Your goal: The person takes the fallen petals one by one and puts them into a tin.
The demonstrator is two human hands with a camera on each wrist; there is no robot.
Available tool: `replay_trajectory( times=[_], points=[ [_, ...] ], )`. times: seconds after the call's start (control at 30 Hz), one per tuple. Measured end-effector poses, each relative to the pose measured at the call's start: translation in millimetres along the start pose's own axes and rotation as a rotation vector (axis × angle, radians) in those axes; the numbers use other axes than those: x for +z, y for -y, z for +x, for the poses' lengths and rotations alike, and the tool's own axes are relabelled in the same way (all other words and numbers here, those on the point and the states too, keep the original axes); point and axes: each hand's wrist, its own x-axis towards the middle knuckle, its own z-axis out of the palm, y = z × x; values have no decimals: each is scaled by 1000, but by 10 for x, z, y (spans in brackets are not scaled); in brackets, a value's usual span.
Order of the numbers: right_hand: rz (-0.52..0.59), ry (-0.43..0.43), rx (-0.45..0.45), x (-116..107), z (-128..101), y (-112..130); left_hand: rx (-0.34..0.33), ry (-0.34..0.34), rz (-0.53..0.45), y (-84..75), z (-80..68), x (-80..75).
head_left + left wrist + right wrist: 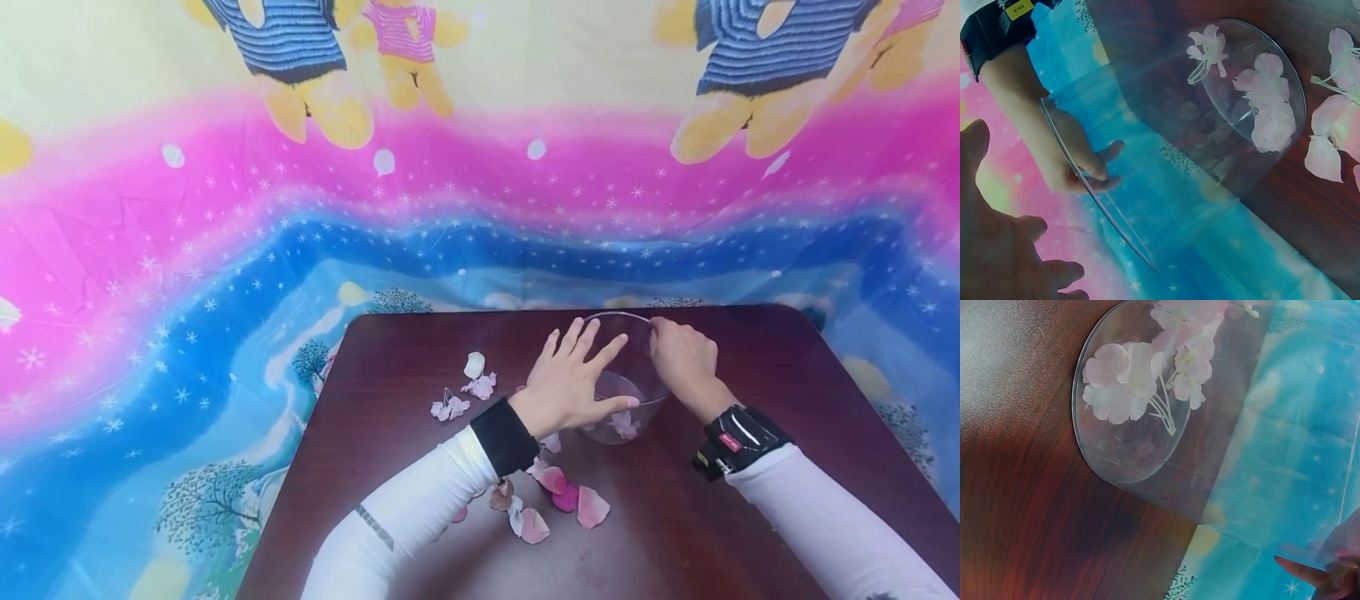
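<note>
A clear glass bowl (636, 367) stands on the dark wooden table (787, 392), with a few pale pink petals (623, 425) on its bottom. My left hand (573, 379) lies with straight, spread fingers against the bowl's left side. My right hand (678, 354) pinches the far right rim. In the left wrist view the bowl's rim (1097, 194) runs between the thumb and fingers of the right hand (1066, 156), and the petals (1266, 106) show through the glass. The right wrist view shows the bowl's base (1129, 450) with the petals (1141, 381) on it.
Loose pink and white petals lie on the table to the left of the bowl (480, 383) and nearer me by my left forearm (558, 496). A bright cloth with bears and stars (225, 250) hangs behind and round the table.
</note>
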Motion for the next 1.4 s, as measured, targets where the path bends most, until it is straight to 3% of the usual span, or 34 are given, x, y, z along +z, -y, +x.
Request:
replay_trajectory(
  times=[0.7,0.97,1.4],
  points=[
    [15,-27,-14,4,-14,-19,-56,-52,-27,200,-214,71],
    [24,-31,-22,-1,-10,-22,-82,-89,-68,324,-366,85],
    [30,-26,-26,8,-16,-31,-126,-109,-136,481,-648,241]
  ],
)
